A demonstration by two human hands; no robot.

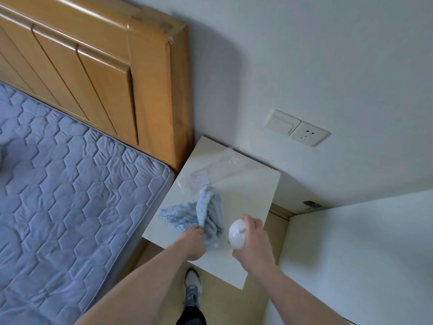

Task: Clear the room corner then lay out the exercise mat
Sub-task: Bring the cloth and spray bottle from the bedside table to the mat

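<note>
Nearest, the left hand (193,242) gripped a blue cloth (207,216) lying on the bedside table (253,184), while the right hand (254,240) curled round a white round object (237,233) just above it. Farther back lay a clear plastic bag (210,172). Clearing the corner seemed under way; both items likely needed lifting away next. No exercise mat was in view.

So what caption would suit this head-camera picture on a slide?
Beside the bed, the left hand grips a blue cloth and the right hand holds a white round object over a bedside table.
</note>
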